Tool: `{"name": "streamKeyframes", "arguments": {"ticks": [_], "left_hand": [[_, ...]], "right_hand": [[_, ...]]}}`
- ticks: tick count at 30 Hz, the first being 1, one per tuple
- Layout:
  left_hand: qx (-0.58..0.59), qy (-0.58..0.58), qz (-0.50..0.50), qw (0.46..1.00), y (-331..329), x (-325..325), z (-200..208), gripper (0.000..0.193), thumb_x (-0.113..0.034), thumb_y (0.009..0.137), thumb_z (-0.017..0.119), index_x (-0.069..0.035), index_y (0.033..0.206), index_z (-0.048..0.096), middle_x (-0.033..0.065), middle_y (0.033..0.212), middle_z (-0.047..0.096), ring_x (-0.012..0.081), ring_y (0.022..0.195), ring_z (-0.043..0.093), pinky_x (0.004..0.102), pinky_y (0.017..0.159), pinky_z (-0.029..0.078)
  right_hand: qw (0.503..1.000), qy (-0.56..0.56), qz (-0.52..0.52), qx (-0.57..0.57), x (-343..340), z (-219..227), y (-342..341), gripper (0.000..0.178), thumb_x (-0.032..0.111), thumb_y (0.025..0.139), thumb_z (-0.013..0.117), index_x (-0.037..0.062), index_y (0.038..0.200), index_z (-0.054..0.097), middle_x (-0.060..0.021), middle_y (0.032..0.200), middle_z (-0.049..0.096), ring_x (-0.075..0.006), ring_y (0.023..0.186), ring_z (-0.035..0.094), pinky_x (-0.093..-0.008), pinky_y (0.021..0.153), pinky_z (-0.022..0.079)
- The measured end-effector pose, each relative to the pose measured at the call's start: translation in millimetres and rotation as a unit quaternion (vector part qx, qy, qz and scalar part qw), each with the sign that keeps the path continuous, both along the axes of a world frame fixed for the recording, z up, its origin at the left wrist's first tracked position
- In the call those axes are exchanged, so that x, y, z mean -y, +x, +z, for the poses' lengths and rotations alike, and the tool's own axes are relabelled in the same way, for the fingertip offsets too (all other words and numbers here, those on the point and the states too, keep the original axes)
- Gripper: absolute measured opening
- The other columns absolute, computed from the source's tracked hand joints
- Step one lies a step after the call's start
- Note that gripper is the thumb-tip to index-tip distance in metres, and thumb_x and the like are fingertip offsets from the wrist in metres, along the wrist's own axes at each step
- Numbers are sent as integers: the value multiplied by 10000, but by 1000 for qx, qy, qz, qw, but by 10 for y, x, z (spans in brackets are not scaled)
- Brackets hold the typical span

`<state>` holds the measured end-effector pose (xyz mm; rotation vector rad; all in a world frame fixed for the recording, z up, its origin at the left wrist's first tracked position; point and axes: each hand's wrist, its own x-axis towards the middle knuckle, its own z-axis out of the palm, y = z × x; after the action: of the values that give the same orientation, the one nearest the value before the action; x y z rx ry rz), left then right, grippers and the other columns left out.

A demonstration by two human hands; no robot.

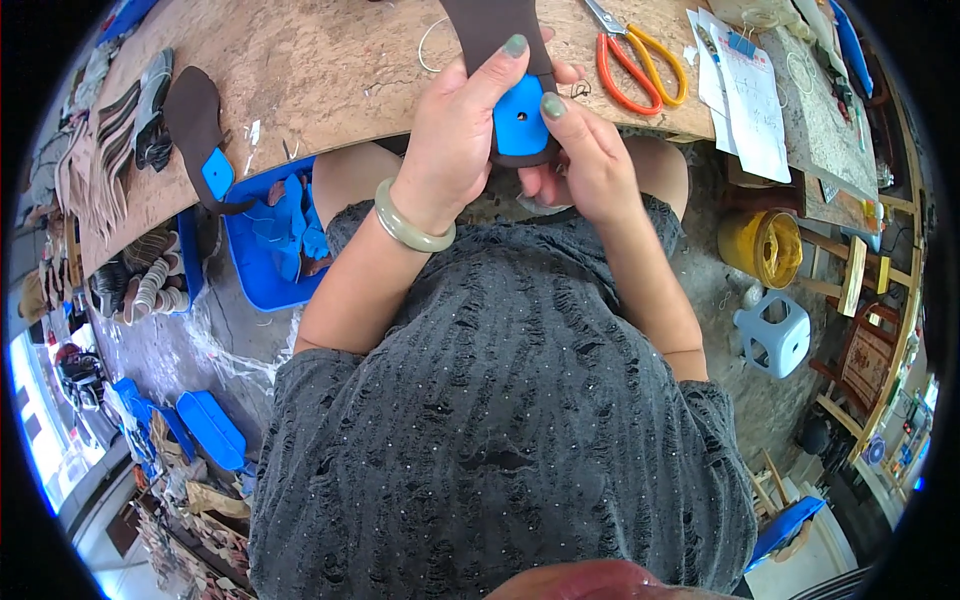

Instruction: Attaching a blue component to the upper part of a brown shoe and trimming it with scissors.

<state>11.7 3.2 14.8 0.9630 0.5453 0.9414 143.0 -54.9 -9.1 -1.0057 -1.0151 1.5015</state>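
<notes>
A dark brown shoe insole point(495, 25) with a blue heel patch point(522, 135) is held over the near edge of the workbench. My left hand point(450, 140) grips its left side, thumb lying along the upper edge of the patch. On the other side my right hand point(598, 160) is closed on the heel, its thumb pressing the patch's right edge. A small hole shows in the patch. Fingers beneath the insole are partly hidden. A similar dark insole point(193, 112) with a blue patch lies at the left, its heel over the bench edge.
Scissors point(643, 70) with orange and yellow handles lie right of my hands, beside papers point(745, 90). Stacked strips point(105, 150) sit on the wooden bench point(330, 60) at far left. Below stands a blue bin point(250, 280) holding blue scraps. A yellow bucket point(745, 245) and light-blue stool point(775, 335) are right.
</notes>
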Motion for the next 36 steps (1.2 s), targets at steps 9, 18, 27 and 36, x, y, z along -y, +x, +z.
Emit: {"name": "streamKeyframes", "arguments": {"ticks": [9,18,27,36], "left_hand": [[-260,174,85,946,-303,175,-263,478,-442,994,318,-33,948,560,49,811,595,136,754,571,273,686,462],[-364,232,136,892,-109,287,-293,300,-295,979,437,-13,882,472,133,645,556,233,560,577,345,513,428],[-287,165,23,943,-279,195,-303,383,-346,890,608,-6,1043,520,94,931,637,152,846,622,282,690,493],[44,-100,-86,990,-74,-167,10,755,-621,924,255,34,1254,438,137,1035,583,219,925,592,342,792,511]], "right_hand": [[985,3,-168,44,-42,4,-81,395,404,979,404,62,897,582,9,515,483,-42,390,386,-180,355,297],[949,102,-254,158,-6,40,-281,336,328,981,441,27,870,539,24,565,518,-33,445,436,-198,411,346],[986,1,-154,63,32,-12,-91,389,382,988,395,35,915,553,8,560,520,-40,434,444,-189,400,359],[992,36,-43,109,41,-133,-194,417,407,986,376,26,918,532,-43,583,543,-85,440,486,-196,398,379]]}}
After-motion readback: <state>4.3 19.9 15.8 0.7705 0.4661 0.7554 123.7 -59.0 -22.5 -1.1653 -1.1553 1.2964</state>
